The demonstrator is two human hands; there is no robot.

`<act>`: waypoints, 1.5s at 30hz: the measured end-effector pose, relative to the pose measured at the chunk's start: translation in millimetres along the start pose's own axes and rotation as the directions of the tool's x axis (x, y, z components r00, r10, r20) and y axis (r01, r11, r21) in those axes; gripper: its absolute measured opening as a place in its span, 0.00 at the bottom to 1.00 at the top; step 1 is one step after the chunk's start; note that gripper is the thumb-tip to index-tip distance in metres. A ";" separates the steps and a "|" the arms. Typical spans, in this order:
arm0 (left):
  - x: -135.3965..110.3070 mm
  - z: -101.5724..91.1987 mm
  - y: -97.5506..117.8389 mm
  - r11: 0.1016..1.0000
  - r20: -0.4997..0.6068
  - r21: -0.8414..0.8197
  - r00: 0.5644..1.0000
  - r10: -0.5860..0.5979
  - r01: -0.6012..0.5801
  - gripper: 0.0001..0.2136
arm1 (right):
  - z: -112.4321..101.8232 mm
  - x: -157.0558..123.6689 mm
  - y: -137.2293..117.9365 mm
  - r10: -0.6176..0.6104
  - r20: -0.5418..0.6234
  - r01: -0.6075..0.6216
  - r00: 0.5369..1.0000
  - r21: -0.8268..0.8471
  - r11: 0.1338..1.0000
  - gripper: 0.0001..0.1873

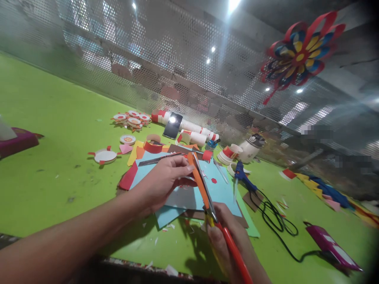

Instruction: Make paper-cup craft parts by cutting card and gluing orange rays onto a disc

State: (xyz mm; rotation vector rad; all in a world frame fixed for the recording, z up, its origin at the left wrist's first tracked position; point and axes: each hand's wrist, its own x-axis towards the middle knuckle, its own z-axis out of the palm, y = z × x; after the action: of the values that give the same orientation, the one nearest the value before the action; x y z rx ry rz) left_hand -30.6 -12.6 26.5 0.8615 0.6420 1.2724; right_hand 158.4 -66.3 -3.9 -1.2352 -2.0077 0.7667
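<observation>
My left hand pinches a narrow orange paper strip near its upper end, above a pile of coloured paper. In my right hand is a pair of scissors with red and yellow handles. Its blades run up along the strip's right edge; whether they are cutting into it I cannot tell. Beneath both hands lie light blue sheets, with a small red paper piece on top. A ruler-like dark strip lies just beyond my left hand.
A blue glue gun with a looping black cord lies right of the paper. Behind are a phone, white paper rolls, paper cups and several white discs with red tabs. A purple power strip is at right.
</observation>
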 end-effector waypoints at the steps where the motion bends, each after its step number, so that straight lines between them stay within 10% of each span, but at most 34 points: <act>1: -0.1 -0.2 -0.2 1.000 0.003 0.001 1.000 0.004 -0.004 0.09 | -0.2 -0.1 -0.3 0.000 -0.012 0.000 1.000 -0.009 1.000 0.23; 30: -2.3 -1.5 -2.4 0.999 0.079 0.024 0.996 0.030 -0.032 0.05 | -6.1 1.2 -0.2 -0.028 0.000 0.028 1.000 -0.099 0.995 0.22; 38: 6.4 -7.7 -5.3 0.993 -0.110 0.105 0.993 -0.047 0.059 0.05 | -6.1 9.0 6.1 0.058 -0.008 -0.059 0.998 -0.025 0.998 0.19; 45: 18.7 -24.9 14.5 0.938 -0.295 0.245 0.903 0.312 -0.244 0.05 | -35.4 12.2 9.6 0.034 0.152 -0.049 0.988 0.097 0.994 0.16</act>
State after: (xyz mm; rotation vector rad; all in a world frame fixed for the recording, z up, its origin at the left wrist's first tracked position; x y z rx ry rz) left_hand -55.1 11.4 25.9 0.9395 0.9534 1.6546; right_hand 186.7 -46.5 13.4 -1.1953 -2.0412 0.9949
